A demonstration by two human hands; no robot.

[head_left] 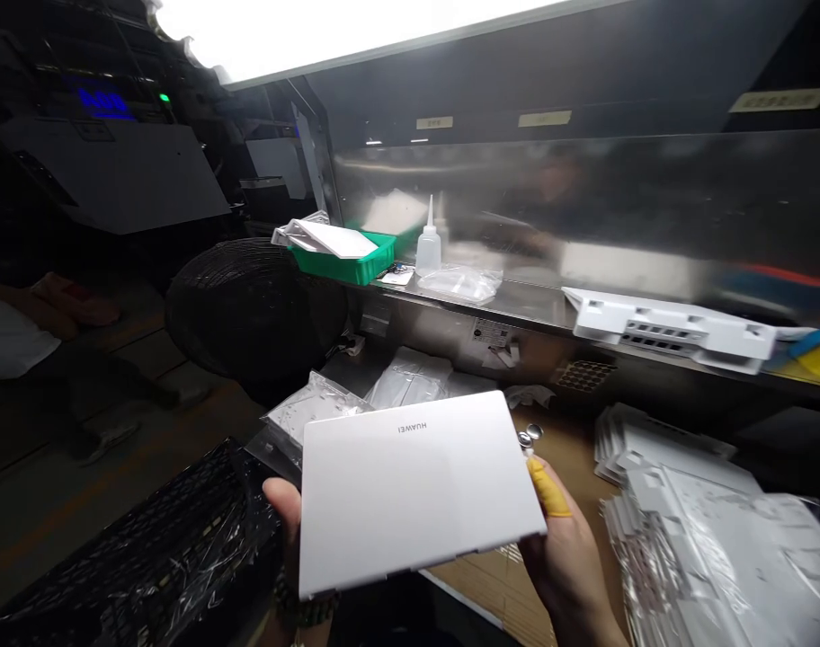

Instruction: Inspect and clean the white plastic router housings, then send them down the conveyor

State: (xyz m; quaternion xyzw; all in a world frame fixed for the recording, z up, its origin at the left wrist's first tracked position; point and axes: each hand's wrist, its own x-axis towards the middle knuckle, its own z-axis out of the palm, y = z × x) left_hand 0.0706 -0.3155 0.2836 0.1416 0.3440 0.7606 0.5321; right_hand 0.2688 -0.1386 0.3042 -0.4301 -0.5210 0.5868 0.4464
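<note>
A flat white panel (416, 494) with HUAWEI lettering, upside down in view, is held up between my two hands, slightly tilted. My left hand (285, 517) grips its left edge, with the thumb showing and the other fingers hidden behind the panel. Around the lower right corner my right hand (568, 548) is closed, a yellow cover (548, 488) on one of its digits. Small round metallic pieces (530, 437) show just past the panel's right edge, near that digit.
Stacked white parts (713, 539) fill the right side. Bagged parts (410, 377) lie behind the panel. On the shelf are a green bin (346, 267), a dropper bottle (428, 250) and a white part (672, 328). A black crate (147, 548) stands lower left. A person's leg (66, 395) shows far left.
</note>
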